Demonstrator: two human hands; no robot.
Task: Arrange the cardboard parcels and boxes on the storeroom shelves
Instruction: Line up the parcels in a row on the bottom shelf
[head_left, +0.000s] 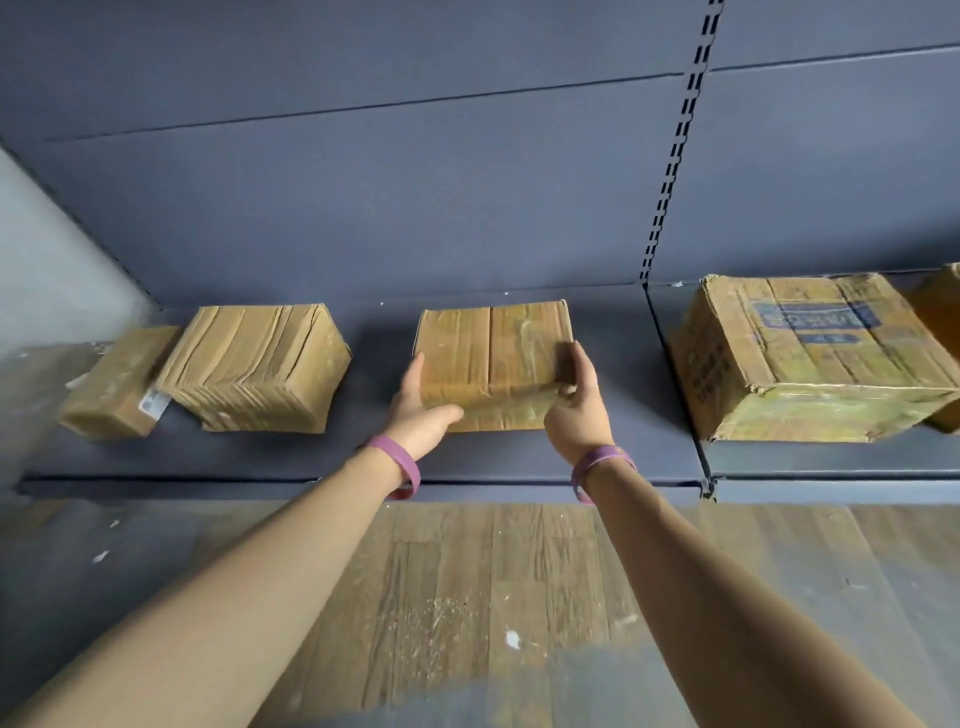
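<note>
Mid-shelf (374, 452): left hand (421, 402), right hand (576, 410) hold parcel (488, 353) edges.

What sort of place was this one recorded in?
Likely a storeroom or stockroom: dark metal shelving with a slotted upright, taped cardboard parcels in a row on it, scuffed wood-look floor below.

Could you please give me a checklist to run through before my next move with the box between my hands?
1. Left hand holds the left side of the brown taped cardboard box: ok.
2. Right hand holds its right front corner: ok.
3. Box flat on the dark blue metal shelf: ok.
4. Gap to the ribbed tape-wrapped parcel on the left: ok.
5. Gap to the large worn printed carton on the right: ok.
6. Box weight: cannot tell.
</note>
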